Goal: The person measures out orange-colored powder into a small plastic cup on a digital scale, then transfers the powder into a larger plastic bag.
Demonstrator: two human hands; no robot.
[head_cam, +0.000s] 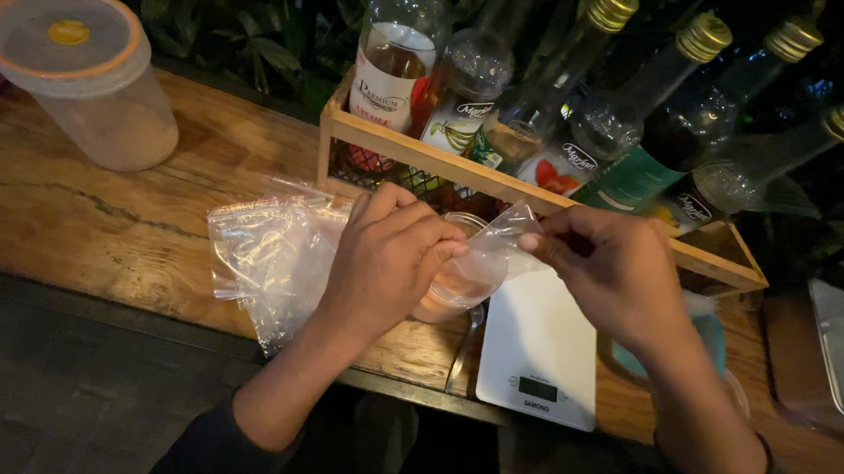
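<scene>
Both hands, left hand and right hand, pinch the mouth of 1 small clear bag above the desk beside the white scale; uneven pulling could tear it.

On a wooden counter, a scale lies before a crate of bottles; bags lie left of it, a lidded tub far left.

Both forearms reaching forward in dark sleeves, left hand curled with fingers closed in a pinch, right hand pinching opposite, knuckles up
</scene>
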